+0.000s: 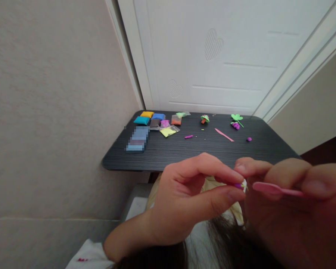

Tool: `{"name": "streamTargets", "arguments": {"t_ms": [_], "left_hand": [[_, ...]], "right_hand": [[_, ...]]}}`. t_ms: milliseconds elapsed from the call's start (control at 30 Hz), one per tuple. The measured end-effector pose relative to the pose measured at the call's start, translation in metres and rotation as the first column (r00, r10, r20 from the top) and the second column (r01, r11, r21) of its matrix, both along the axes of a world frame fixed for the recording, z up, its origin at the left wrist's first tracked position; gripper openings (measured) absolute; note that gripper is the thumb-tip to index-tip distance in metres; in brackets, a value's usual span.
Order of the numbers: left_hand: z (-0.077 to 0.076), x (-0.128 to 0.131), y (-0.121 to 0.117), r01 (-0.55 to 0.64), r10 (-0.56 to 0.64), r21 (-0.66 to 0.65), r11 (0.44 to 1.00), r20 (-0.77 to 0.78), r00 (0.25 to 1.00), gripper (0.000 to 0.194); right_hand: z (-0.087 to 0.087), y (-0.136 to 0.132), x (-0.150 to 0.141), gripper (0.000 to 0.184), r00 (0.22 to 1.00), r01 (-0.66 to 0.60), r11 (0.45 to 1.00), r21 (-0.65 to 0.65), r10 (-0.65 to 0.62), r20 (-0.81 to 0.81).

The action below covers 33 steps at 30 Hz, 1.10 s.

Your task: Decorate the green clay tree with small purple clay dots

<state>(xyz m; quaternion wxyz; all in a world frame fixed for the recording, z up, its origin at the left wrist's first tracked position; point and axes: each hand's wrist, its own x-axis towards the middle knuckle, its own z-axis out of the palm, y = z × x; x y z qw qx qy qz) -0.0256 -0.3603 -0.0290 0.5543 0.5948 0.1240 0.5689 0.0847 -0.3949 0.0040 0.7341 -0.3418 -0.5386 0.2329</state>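
Dark table (168, 156) | white door (168, 52) behind | left hand (184, 200) pinching purple bit (238, 185) | right hand (294, 213) gripping pink tool (268, 188)

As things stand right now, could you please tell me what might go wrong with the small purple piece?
The left hand pinches the purple piece between thumb and finger, so a tighter squeeze might dent it, if it is soft.

The pink tool in the right hand points toward it, so a slip could knock its yellow tip.

In this view it appears beyond the table's near edge; if dropped, it might miss the tabletop.
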Motion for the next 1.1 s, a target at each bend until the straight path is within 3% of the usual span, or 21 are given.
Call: {"name": "streamTargets", "arguments": {"t_ms": [100, 167, 333, 500, 767, 1100], "left_hand": [[0.0003, -0.0002, 0.0000, -0.018, 0.018, 0.001, 1.000, -0.018, 1.000, 0.012], [0.0005, -0.0004, 0.0000, -0.023, 0.023, 0.002, 1.000, -0.031, 0.999, 0.011], [-0.0003, -0.0008, 0.0002, -0.046, 0.048, 0.028, 0.999, -0.052, 0.997, 0.010], [-0.0010, -0.0015, 0.0007, -0.047, 0.049, 0.032, 0.998, -0.060, 0.997, 0.012], [-0.0006, -0.0023, 0.0001, -0.118, 0.126, 0.082, 0.990, -0.108, 0.986, 0.010], [-0.0031, -0.0030, -0.0002, -0.140, 0.152, 0.118, 0.983, -0.104, 0.983, 0.016]], "right_hand": [[0.0023, 0.0013, -0.0034, 0.040, 0.959, 0.141, 0.973, -0.184, -0.180, -0.217], [0.0021, 0.0024, -0.0057, 0.043, 0.940, 0.173, 0.964, -0.202, -0.223, -0.259], [0.0018, 0.0037, -0.0067, 0.046, 0.948, 0.130, 0.986, -0.105, -0.155, -0.278], [0.0041, 0.0033, -0.0055, 0.036, 0.943, 0.150, 0.980, -0.128, -0.181, -0.278], [0.0004, 0.0057, -0.0071, 0.035, 0.978, 0.106, 0.994, 0.038, -0.098, -0.185], [0.0007, 0.0043, -0.0075, 0.031, 0.986, 0.116, 0.993, 0.039, -0.110, -0.123]]}}
